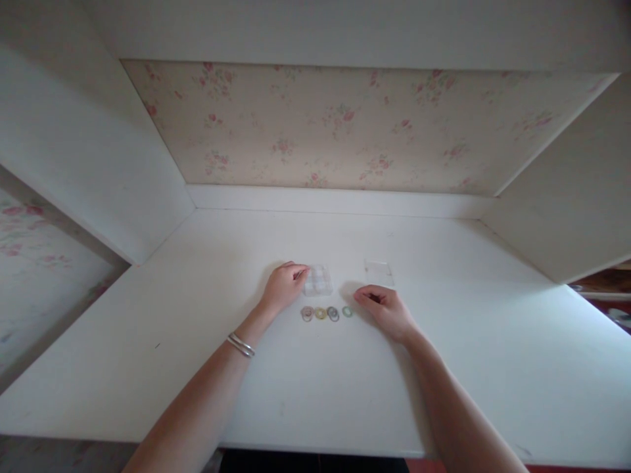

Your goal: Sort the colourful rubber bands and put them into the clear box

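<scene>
A small clear plastic compartment box [318, 281] lies on the white tabletop, its sections showing faintly. At its left edge, the thumb and fingers of my left hand [286, 284] are closed on the side of the box. In front of the box is a row of small thin rings: pinkish ones [307, 314], yellow ones [320, 313], grey ones [333, 314] and a green one [348, 311]. Just right of the green ring, my right hand [382, 307] hovers low or rests with fingers pinched together; what is in them, if anything, is too small to tell.
A clear flat lid [378, 272] lies behind my right hand. The white desk [236, 243] ends at a low back strip and flowered wallpaper [340, 125]. White side panels stand left [108, 151] and right [562, 177]. A small dark mark [157, 345] shows at left.
</scene>
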{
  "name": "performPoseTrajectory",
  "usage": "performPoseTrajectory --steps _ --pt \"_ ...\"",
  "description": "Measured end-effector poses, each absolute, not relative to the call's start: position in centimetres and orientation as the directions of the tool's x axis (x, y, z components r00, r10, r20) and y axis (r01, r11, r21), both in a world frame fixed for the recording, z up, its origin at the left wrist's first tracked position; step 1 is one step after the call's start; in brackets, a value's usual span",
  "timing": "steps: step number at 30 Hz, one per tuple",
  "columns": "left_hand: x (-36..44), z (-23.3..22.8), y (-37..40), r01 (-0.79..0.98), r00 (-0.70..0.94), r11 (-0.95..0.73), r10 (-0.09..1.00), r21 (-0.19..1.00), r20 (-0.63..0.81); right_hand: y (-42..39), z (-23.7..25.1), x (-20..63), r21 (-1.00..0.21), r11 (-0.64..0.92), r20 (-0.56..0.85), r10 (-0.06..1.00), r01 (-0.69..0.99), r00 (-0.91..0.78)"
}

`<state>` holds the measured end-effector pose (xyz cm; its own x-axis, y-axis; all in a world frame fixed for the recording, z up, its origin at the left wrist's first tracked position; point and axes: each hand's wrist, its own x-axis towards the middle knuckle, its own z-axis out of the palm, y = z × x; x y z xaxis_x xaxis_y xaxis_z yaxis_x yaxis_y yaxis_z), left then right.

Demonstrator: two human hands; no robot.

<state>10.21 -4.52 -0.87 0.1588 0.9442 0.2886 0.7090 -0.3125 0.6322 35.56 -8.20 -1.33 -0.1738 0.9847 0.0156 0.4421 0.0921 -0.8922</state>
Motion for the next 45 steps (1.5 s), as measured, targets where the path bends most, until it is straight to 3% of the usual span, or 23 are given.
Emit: performPoseTrajectory --steps 4,10,17,24,29,33,41,45 --pt "10.0 -1.0 -4.6 0.663 0.192 -0.348 0.935 0.663 0.299 -8.2 -1.5 35.6 -0.885 0.089 0.011 0.985 0.457 -0.171" --pt "8.2 -0.8 -6.2 0.689 0.084 -0.299 0.938 0.66 0.337 -8.1 -1.7 35.7 -0.866 0.12 0.033 0.982 0.485 -0.185" --pt "6.9 -1.0 -9.3 0.724 0.128 -0.272 0.956 0.634 0.265 -8.7 -1.4 35.0 -0.779 0.247 0.097 0.956 0.576 -0.278" --pt "7.6 -0.5 -9.5 0.775 0.212 -0.264 0.964 0.574 0.158 -10.7 -0.6 32.5 -0.587 0.445 0.246 0.894 0.677 -0.374" --pt "7.6 0.0 -9.8 0.762 0.281 -0.285 0.955 0.581 0.099 -11.6 0.6 29.6 -0.337 0.649 0.315 0.76 0.682 -0.568" --pt "7.5 0.1 -10.0 0.736 0.326 -0.314 0.941 0.6 0.093 -11.6 0.8 28.1 -0.222 0.665 0.306 0.742 0.713 -0.597" --pt "7.3 -0.1 -9.9 0.747 0.335 -0.328 0.937 0.579 0.099 -11.1 0.6 27.6 -0.156 0.689 0.312 0.714 0.708 -0.626" --pt "7.2 0.0 -9.9 0.747 0.324 -0.321 0.941 0.582 0.102 -11.1 0.3 27.6 -0.208 0.688 0.356 0.715 0.695 -0.601"
